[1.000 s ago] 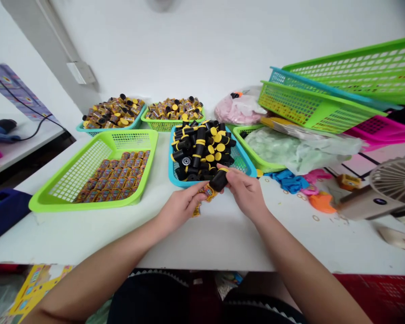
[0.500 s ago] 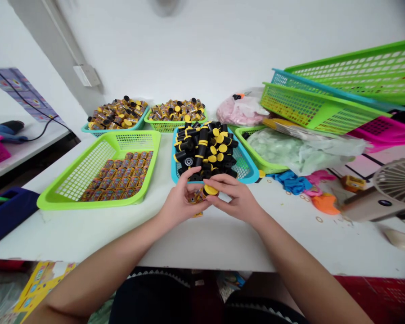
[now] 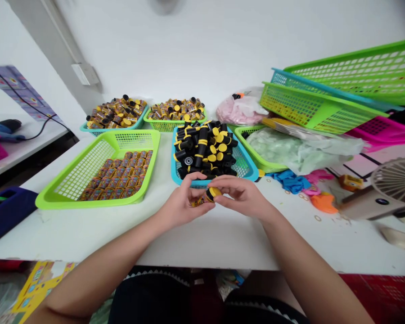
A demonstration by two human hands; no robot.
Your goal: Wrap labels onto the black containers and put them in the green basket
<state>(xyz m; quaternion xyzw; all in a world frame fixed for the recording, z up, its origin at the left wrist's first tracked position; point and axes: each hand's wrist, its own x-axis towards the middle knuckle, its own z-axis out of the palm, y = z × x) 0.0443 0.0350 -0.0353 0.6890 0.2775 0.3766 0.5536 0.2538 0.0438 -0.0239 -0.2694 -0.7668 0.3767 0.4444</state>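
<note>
Over the table's near middle, my left hand (image 3: 180,202) is closed around a small printed box-like sleeve (image 3: 198,202) with an orange and yellow pattern. At the sleeve's right end sits a short black cylinder with a yellow end (image 3: 213,193), tilted. My right hand (image 3: 246,194) pinches at this cylinder, its fingers curled over the yellow end. How far the cylinder is inside the sleeve is hidden by the fingers. Just beyond both hands, a blue basket (image 3: 248,168) holds a heap of black cylinders with yellow ends (image 3: 202,146).
To the left, a green basket (image 3: 64,203) has rows of packed printed pieces (image 3: 116,180). A blue basket (image 3: 96,131) and a green basket (image 3: 162,126) piled with pieces stand behind. At right are stacked baskets (image 3: 320,108), balloons (image 3: 292,182) and a fan (image 3: 361,198).
The black cylinder and sleeve have tilted and shifted slightly right. My right hand's fingers have moved a little on the yellow end; a printed flap below the left hand no longer shows.
</note>
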